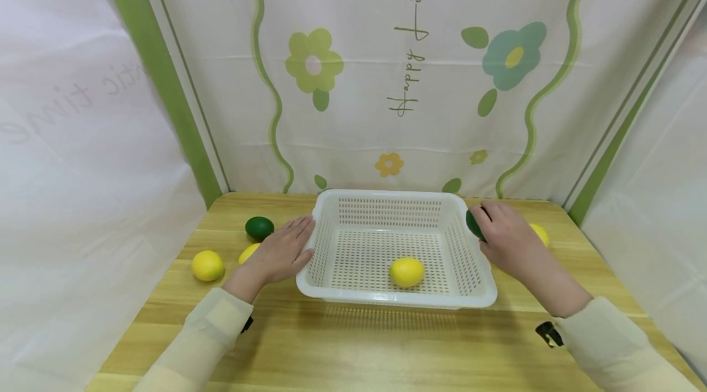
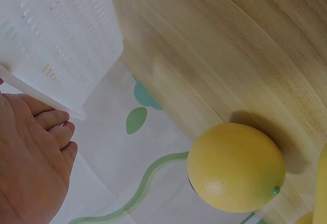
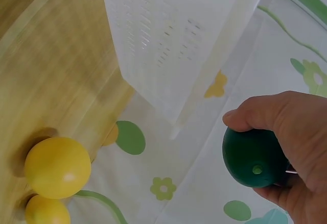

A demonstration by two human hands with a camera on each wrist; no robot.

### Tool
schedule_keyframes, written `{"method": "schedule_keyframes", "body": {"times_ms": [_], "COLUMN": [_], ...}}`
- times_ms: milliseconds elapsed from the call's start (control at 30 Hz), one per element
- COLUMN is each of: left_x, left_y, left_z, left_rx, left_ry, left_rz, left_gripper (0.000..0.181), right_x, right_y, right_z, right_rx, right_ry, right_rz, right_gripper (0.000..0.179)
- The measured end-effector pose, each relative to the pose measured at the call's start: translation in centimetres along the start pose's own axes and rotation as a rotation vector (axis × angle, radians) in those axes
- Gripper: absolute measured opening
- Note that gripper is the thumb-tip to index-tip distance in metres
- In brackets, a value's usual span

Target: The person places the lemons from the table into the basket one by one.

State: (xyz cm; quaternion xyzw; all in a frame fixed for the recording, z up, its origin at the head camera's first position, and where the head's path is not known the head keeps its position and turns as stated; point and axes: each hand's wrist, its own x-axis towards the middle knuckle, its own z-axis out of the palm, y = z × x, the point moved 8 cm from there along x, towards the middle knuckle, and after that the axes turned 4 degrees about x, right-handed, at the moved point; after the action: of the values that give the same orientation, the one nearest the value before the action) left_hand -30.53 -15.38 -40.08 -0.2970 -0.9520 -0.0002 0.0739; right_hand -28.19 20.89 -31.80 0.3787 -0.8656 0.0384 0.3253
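Note:
A white perforated plastic basket (image 1: pixel 397 300) stands on the table with one yellow lemon (image 1: pixel 407 272) inside. My left hand (image 1: pixel 282 251) rests on its left rim, fingers extended; the left wrist view shows them against the rim's underside. At the right rim, my right hand (image 1: pixel 510 238) grips a dark green avocado (image 3: pixel 250 157) between thumb and fingers. In the head view the hand hides part of that avocado. The held fruit is outside the basket wall in the right wrist view.
Left of the basket lie another dark green avocado (image 1: pixel 259 228), a lemon (image 1: pixel 207 265) and a second lemon (image 1: pixel 248 252) partly behind my left hand. To the right, lemons (image 3: pixel 57 168) sit on the wooden table (image 1: pixel 364 349). A printed curtain (image 1: pixel 353 122) hangs behind the table.

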Motion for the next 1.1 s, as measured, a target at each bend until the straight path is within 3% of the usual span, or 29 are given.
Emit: {"method": "schedule_keyframes", "body": {"times_ms": [633, 1100], "left_x": [0.0, 0.1], "left_y": [0.0, -0.3], "left_z": [0.1, 0.4], "left_rx": [0.004, 0.005], "left_ry": [-0.006, -0.014], "left_rz": [-0.009, -0.022], "left_gripper": [0.065, 0.064], "right_x": [1.7, 2.7], "right_y": [-1.7, -2.8], "right_z": [1.1, 2.5], "right_rx": [-0.041, -0.014], "right_ry": [0.001, -0.003], "right_rz": [-0.113, -0.186], "right_gripper": [0.05, 0.046]}}
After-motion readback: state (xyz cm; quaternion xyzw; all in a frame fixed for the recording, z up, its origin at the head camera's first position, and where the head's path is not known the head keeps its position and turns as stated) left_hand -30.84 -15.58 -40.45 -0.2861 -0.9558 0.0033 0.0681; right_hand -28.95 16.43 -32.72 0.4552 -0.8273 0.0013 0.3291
